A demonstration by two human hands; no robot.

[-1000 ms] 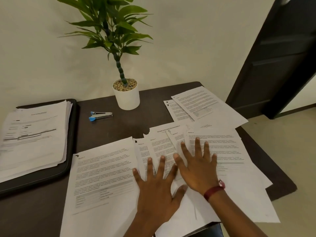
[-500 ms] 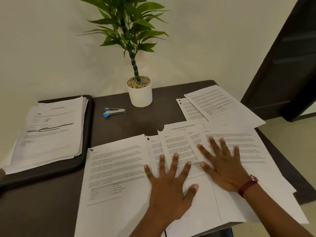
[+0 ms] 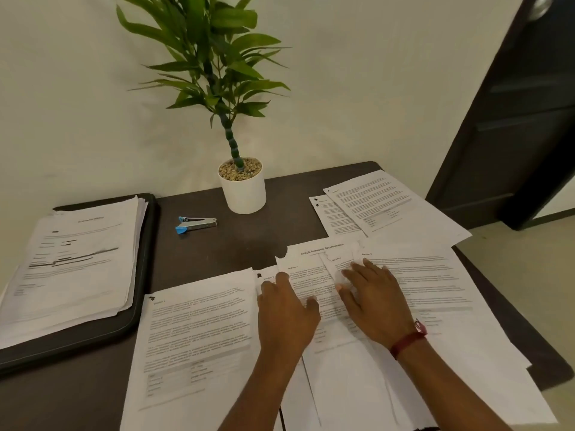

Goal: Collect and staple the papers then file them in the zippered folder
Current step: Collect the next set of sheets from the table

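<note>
Dark table [image 3: 242, 244] holds papers [image 3: 199, 321]; left hand [image 3: 286, 312] and right hand [image 3: 376, 306] press them, neither grip closed.

bare forearms, dark red wristband [image 3: 408, 341] by right grip [image 3: 378, 301]

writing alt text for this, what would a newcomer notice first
The left hand and right hand rest on overlapping printed papers fanned across the near side of the dark table. Behind them a potted plant stands at the back, a blue-tipped stapler just left of it, and a paper-stacked folder lies far left.
</note>
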